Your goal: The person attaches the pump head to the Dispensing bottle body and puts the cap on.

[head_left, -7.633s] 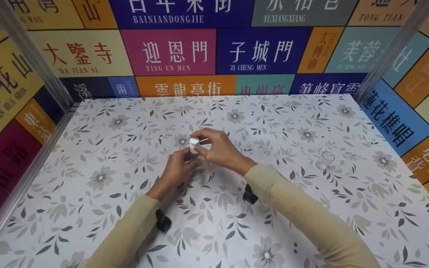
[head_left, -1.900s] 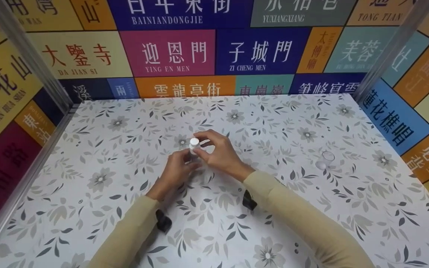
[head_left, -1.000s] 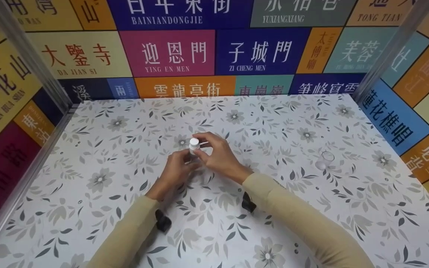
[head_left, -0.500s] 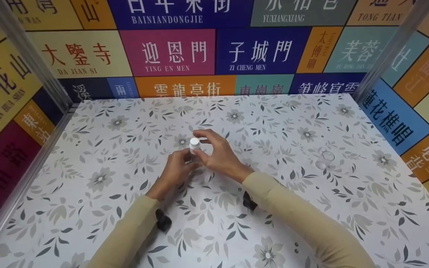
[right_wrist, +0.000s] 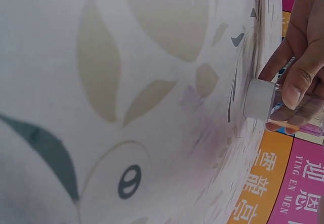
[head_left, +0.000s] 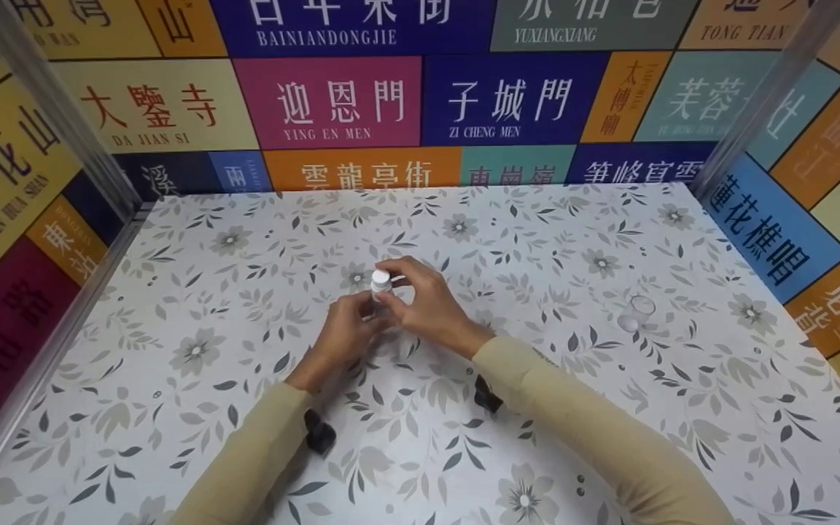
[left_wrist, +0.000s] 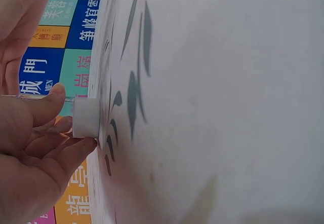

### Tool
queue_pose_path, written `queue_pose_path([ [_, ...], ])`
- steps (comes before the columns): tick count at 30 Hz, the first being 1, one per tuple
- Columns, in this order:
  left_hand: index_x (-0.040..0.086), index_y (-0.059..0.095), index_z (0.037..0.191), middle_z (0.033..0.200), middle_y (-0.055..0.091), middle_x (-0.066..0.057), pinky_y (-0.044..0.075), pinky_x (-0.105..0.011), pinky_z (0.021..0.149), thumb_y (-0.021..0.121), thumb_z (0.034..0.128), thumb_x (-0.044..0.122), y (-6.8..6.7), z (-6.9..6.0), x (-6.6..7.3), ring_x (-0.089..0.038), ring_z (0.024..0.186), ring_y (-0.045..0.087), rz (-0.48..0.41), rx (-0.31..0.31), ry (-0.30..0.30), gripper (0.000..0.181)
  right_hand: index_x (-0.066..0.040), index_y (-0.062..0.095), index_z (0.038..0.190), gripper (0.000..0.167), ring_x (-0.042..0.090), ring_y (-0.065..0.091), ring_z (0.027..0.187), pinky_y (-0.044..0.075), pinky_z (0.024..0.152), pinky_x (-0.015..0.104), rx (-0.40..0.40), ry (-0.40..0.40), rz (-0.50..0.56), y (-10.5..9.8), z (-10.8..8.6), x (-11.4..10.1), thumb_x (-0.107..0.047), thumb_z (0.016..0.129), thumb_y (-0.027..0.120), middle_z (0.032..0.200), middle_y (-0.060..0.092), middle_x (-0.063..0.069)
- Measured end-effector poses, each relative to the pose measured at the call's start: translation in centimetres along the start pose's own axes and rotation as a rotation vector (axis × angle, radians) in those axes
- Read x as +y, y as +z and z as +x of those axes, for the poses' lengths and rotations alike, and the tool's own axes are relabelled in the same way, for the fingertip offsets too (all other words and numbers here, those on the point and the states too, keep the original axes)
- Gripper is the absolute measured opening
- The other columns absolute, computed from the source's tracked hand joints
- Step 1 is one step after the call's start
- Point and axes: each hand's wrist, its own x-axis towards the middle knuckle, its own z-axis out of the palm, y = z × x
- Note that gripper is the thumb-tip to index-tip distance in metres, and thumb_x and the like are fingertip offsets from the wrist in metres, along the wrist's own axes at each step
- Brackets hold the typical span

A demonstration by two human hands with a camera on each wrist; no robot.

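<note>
A small clear bottle with a white base (left_wrist: 87,118) stands upright on the patterned table. Its white top (head_left: 380,278) pokes out between both hands. My left hand (head_left: 348,327) grips the bottle low down, thumb on one side and fingers on the other. In the right wrist view that left hand (right_wrist: 304,64) is seen around the clear body, just above the white base (right_wrist: 259,99). My right hand (head_left: 433,302) pinches the upper part, thumb at the neck and forefinger curved behind the top. A thin white piece juts sideways beside the top; its kind is unclear.
A small clear cup-like piece (head_left: 636,313) lies on the right side of the floral table (head_left: 537,408). Coloured panels with Chinese characters (head_left: 329,102) enclose the back and sides. Dark wrist cameras (head_left: 319,432) hang beneath both sleeves.
The right hand's fingers shift slightly about the bottle's top, and the thin white piece has changed its angle since the oldest frame. The left hand and the clear piece stay put.
</note>
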Motion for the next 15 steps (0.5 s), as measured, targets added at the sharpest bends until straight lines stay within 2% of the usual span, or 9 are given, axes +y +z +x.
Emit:
queue_pose_path([
  [9, 0.000, 0.071, 0.111, 0.107, 0.076, -0.015, 0.057, -0.039, 0.096, 0.073, 0.0838, -0.004, -0.01, -0.02, 0.00, -0.026, 0.104, 0.071, 0.006, 0.000, 0.000, 0.028, 0.003, 0.060, 0.124, 0.047, 0.026, 0.067, 0.108, 0.057, 0.096, 0.029, -0.004, -0.012, 0.037, -0.36, 0.29, -0.05, -0.009, 0.083, 0.079, 0.117, 0.067, 0.017],
  [15, 0.002, 0.072, 0.110, 0.101, 0.076, -0.013, 0.058, -0.038, 0.089, 0.075, 0.0833, -0.002, -0.01, 0.01, -0.09, -0.024, 0.096, 0.071, -0.005, -0.003, -0.030, 0.028, 0.003, 0.061, 0.123, 0.038, 0.023, 0.067, 0.113, 0.054, 0.099, 0.023, -0.016, 0.001, 0.053, -0.35, 0.37, -0.24, 0.000, 0.087, 0.070, 0.119, 0.067, 0.017],
])
